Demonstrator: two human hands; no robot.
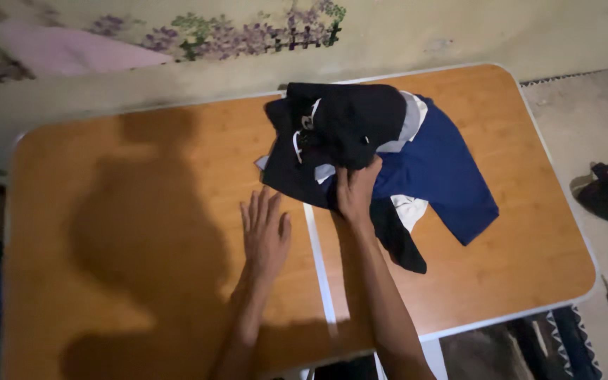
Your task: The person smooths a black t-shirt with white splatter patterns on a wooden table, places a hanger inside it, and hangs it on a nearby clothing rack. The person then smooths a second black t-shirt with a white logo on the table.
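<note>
Head view looks down on a wooden folding table (142,232) with a pale seam along its middle. The right hand (357,190) pinches the edge of a dark garment (339,127) on top of a heap of clothes, fingers closed on the cloth as if to lift it off the blue garment (445,176) beneath. The left hand (265,232) lies flat and open on the bare wood beside the heap, bracing. A floral curtain (248,32) hangs behind, and a dim grey floor (599,119) lies to the right

Your right hand's (355,191) fingertips are buried in the dark garment (339,130), so you can't tell their grip. The clothes pile (445,176) hides its lower layers; both forearms leave the bottom edge.
</note>
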